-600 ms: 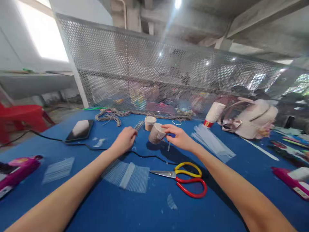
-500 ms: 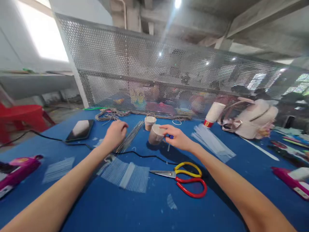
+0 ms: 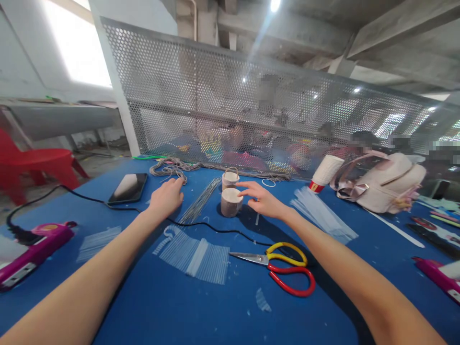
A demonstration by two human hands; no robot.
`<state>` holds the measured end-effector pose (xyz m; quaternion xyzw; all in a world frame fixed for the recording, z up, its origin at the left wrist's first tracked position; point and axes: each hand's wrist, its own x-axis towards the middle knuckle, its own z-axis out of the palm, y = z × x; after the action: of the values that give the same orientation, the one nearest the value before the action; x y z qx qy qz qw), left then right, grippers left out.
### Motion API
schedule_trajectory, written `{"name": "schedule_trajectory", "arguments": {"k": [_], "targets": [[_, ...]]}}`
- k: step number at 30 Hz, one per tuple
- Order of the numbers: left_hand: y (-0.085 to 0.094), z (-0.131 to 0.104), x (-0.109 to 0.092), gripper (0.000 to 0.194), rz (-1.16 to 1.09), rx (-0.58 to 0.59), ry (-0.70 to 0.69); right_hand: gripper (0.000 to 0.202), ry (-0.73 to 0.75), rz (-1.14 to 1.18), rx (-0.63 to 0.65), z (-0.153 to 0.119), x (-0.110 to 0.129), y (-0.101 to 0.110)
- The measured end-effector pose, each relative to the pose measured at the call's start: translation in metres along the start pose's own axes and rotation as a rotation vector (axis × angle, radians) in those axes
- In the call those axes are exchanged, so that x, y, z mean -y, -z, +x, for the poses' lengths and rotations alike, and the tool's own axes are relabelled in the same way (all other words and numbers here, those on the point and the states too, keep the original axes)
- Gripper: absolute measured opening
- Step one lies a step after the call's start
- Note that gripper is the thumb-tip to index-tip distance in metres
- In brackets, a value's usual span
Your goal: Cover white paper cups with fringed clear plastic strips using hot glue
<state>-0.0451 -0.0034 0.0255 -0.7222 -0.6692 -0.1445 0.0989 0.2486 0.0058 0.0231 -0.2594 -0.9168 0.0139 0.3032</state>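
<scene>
Phone [image 3: 128,188] near worktop's [image 3: 172,311] far-left corner; left hand [image 3: 166,198] loosely curled, can't tell if holding anything; thin rods [image 3: 201,201] slant toward far edge; covered cup [image 3: 231,205] upright mid-worktop; right hand [image 3: 264,200] nearer, half open, fingertips at its right rim.

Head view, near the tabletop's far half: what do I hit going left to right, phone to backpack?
Phone, left hand, thin rods, nearer small cup, right hand, paper-cup stack, backpack.
</scene>
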Motion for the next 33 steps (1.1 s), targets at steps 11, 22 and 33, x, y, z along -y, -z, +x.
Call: {"name": "schedule_trajectory", "arguments": {"k": [11,22,33], "targets": [[0.014,-0.005,-0.013,0.032,-0.011,-0.040,0.033,0.018,-0.093,-0.052,0.033,0.004,0.023,-0.019],[0.006,-0.009,-0.023,0.035,-0.038,-0.035,-0.085,0.036,-0.126,0.000,-0.026,0.000,0.009,-0.010],[0.009,-0.009,-0.022,0.031,-0.048,-0.009,-0.088,0.023,-0.093,0.016,0.018,0.003,0.012,-0.014]]}}
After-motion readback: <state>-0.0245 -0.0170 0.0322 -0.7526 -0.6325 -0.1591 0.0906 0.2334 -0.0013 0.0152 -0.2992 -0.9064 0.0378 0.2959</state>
